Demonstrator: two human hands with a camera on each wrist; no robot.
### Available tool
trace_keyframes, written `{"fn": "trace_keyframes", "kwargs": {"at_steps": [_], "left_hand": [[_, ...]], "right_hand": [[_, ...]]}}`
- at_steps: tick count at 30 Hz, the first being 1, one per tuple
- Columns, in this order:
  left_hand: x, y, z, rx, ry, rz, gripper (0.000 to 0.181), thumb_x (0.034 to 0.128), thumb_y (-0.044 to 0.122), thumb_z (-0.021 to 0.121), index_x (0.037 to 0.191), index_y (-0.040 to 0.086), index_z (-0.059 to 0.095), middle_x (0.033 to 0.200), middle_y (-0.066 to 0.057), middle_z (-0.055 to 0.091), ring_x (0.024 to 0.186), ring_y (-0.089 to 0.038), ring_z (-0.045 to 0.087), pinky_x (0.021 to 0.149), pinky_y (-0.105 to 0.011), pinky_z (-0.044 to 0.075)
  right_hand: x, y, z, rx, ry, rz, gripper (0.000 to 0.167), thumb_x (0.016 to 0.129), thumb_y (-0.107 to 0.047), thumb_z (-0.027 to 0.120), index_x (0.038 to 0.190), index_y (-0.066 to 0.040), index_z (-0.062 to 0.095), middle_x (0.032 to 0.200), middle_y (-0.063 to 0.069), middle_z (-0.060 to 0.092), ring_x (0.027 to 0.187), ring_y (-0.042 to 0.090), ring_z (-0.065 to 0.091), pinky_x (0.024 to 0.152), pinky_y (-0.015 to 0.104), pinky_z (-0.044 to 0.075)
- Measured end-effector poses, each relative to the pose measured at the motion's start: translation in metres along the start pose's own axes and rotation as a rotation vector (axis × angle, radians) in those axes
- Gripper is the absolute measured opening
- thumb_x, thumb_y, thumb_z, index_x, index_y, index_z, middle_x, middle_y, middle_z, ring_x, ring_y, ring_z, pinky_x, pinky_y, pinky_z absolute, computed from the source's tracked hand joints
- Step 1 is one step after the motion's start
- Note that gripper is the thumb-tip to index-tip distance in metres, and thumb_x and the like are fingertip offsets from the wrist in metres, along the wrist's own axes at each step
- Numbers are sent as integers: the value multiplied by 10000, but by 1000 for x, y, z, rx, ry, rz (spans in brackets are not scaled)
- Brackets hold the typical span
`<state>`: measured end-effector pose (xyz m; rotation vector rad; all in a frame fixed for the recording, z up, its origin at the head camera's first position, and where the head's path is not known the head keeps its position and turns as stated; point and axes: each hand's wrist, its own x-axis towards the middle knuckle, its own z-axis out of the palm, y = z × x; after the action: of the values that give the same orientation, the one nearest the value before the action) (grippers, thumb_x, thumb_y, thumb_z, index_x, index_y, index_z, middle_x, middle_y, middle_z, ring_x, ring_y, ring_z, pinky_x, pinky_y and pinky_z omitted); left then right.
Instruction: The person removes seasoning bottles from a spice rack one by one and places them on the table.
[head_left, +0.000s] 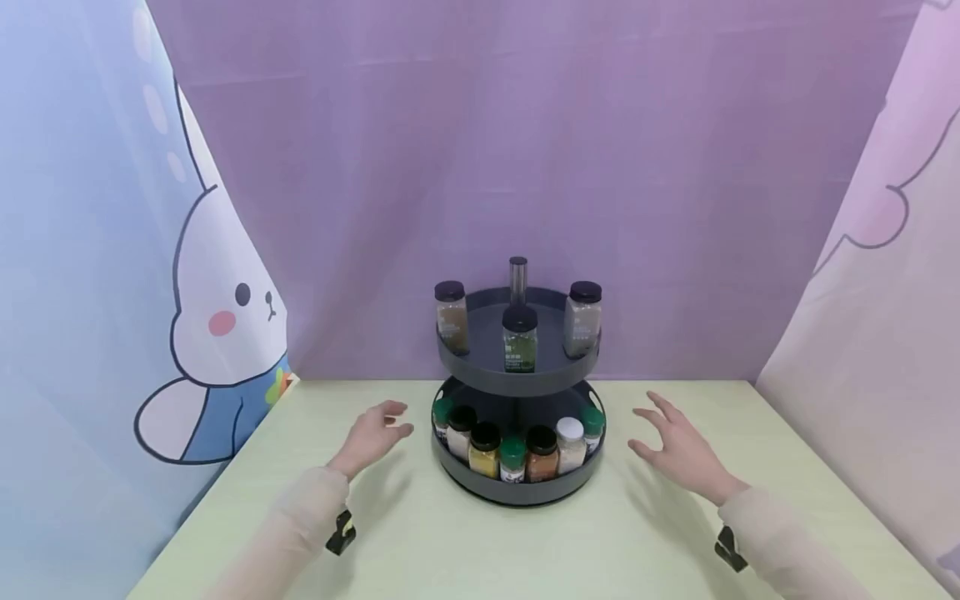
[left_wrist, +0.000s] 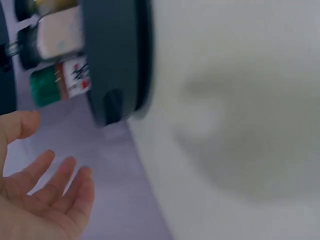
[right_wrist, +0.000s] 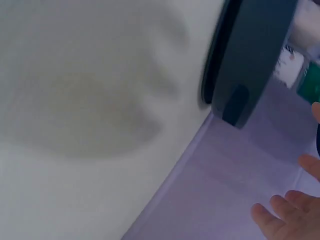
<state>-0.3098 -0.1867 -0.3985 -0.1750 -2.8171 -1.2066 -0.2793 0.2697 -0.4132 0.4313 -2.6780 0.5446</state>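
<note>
A dark two-tier round spice rack (head_left: 517, 493) stands on the table. Its upper tier (head_left: 517, 383) bears three black-capped jars, among them one with green contents (head_left: 520, 346). Several jars with black, green and white caps line the front of the lower tier, such as a white-capped jar (head_left: 571, 446). Left of the rack, my left hand (head_left: 371, 437) hovers with loosely bent fingers, holding nothing. On the other side my right hand (head_left: 678, 446) is held likewise, fingers spread and apart from the rack. In the left wrist view a green-capped jar (left_wrist: 60, 84) is nearest the left hand.
The pale table (head_left: 517, 550) reaches back to a purple curtain (head_left: 517, 150). A blue curtain with a printed rabbit (head_left: 225, 300) hangs at the left, and a light patterned curtain (head_left: 877, 333) at the right. A metal post (head_left: 518, 279) rises from the upper tier.
</note>
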Motion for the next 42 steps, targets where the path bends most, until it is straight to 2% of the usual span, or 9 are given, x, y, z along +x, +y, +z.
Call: {"fn": "trace_keyframes", "kwargs": {"at_steps": [4, 11, 15, 20, 26, 31, 38, 42], "left_hand": [[5, -8, 21, -129, -54, -53, 449, 857, 178, 599, 1255, -5, 502, 1251, -199, 540, 1147, -362, 512, 919, -449, 465], [15, -16, 48, -340, -152, -145, 608, 863, 167, 575, 1365, -74, 330, 1389, -289, 352, 1252, -426, 378, 1007, -498, 378], [17, -17, 59, -442, -188, -188, 660, 874, 147, 556, 1400, -85, 234, 1433, -305, 252, 1286, -450, 313, 1030, -515, 352], [17, -14, 64, -541, -192, -218, 688, 870, 102, 527, 1421, -84, 158, 1462, -305, 165, 1325, -437, 246, 1071, -517, 293], [19, -12, 63, -610, -185, -236, 697, 873, 87, 510, 1427, -82, 123, 1477, -298, 111, 1337, -423, 229, 1087, -505, 272], [22, -12, 67, -637, -177, -229, 707, 860, 56, 500, 1431, -78, 106, 1475, -303, 110, 1333, -416, 248, 1085, -497, 279], [24, -9, 73, -640, -146, -194, 644, 837, -4, 460, 1420, -66, 195, 1431, -281, 279, 1262, -343, 392, 1050, -455, 356], [23, -8, 74, -650, -136, -193, 626, 837, -10, 458, 1414, -63, 221, 1420, -265, 315, 1228, -299, 423, 1036, -433, 377]], "right_hand": [[-5, -8, 11, 11, 10, -52, 470, 796, -234, 682, 1187, -2, 564, 1382, 242, 370, 1213, 455, 390, 911, 588, 406], [-3, -19, 23, 100, -39, -18, 539, 837, -217, 645, 1278, 39, 469, 1329, 243, 455, 1211, 423, 426, 981, 557, 372], [0, -22, 27, 147, -54, 23, 561, 843, -198, 639, 1300, 55, 436, 1306, 251, 476, 1200, 422, 443, 988, 546, 373], [3, -26, 31, 220, -78, 58, 580, 850, -188, 628, 1331, 47, 406, 1289, 242, 502, 1167, 407, 483, 948, 529, 418], [12, -31, 34, 359, -116, 100, 576, 869, -181, 609, 1347, 45, 383, 1282, 247, 508, 1164, 393, 495, 966, 500, 424], [18, -31, 38, 448, -129, 139, 571, 858, -143, 616, 1345, 44, 385, 1257, 241, 531, 1165, 367, 507, 997, 473, 409], [23, -29, 41, 561, -149, 197, 603, 830, -96, 634, 1348, 59, 367, 1246, 269, 527, 1161, 401, 505, 973, 449, 436], [25, -32, 42, 608, -167, 211, 591, 808, -66, 646, 1321, 78, 389, 1222, 281, 541, 1146, 422, 509, 933, 446, 469]]}}
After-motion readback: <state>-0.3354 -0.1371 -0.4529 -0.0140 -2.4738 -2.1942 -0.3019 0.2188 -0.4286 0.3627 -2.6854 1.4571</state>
